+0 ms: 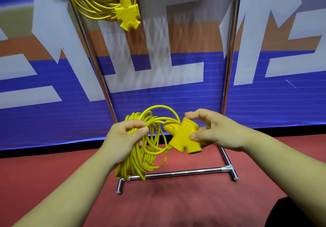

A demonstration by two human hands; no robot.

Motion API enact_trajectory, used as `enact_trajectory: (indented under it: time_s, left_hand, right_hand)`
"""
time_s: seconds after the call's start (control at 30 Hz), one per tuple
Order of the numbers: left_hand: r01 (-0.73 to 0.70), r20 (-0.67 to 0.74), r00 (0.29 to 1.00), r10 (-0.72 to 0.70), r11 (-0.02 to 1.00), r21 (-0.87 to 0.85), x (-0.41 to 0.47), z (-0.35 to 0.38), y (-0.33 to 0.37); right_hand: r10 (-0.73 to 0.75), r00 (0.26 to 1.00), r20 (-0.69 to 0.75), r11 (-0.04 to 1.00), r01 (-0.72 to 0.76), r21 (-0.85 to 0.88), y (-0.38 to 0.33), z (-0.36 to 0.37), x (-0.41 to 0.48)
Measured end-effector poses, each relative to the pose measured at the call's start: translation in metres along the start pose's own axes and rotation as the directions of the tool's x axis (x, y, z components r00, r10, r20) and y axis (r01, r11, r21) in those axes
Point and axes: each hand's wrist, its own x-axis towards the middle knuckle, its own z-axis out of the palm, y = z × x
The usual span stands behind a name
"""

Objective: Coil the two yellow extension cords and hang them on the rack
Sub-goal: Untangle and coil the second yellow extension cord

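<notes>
Second cord bundled in my hands, first one already up on the rack.

My left hand (127, 138) is clenched around the gathered loops of the cord (139, 158) so they can't spring apart, while my right hand (217, 131) pinches its three-way socket end (183, 138) between thumb and fingers, I think to tuck the tail in. The other cord (98, 2) hangs coiled at the top of the rack (229, 50), out of the way.

Two yellow extension cords were visible: one coiled cord (139, 149) and one hanging cord (98, 2). Each carried one multi-outlet socket head, two altogether. There were two hands and one metal rack (176, 173).
</notes>
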Motion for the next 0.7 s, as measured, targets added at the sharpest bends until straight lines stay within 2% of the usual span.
enact_trajectory:
  time_s: [0.27,0.4,0.57,0.7]
  left_hand:
    - [0.002,0.008,1.000,-0.002,1.000,0.021,-0.004,0.009,0.007]
    - [0.022,0.028,0.999,-0.022,1.000,0.005,-0.005,0.012,0.007]
    - [0.031,0.061,0.998,-0.030,0.999,-0.019,-0.008,0.016,0.009]
    - [0.033,0.076,0.997,-0.031,0.999,-0.037,-0.009,0.020,0.011]
  right_hand:
    - [0.001,0.998,0.070,1.000,-0.001,-0.001,0.002,0.002,-0.001]
    - [0.001,0.998,0.067,0.997,0.005,-0.082,-0.001,0.005,0.002]
    - [-0.022,0.999,-0.023,0.990,0.019,-0.138,-0.006,0.011,0.003]
    - [-0.075,0.994,-0.076,0.965,0.053,-0.259,-0.006,0.014,0.004]
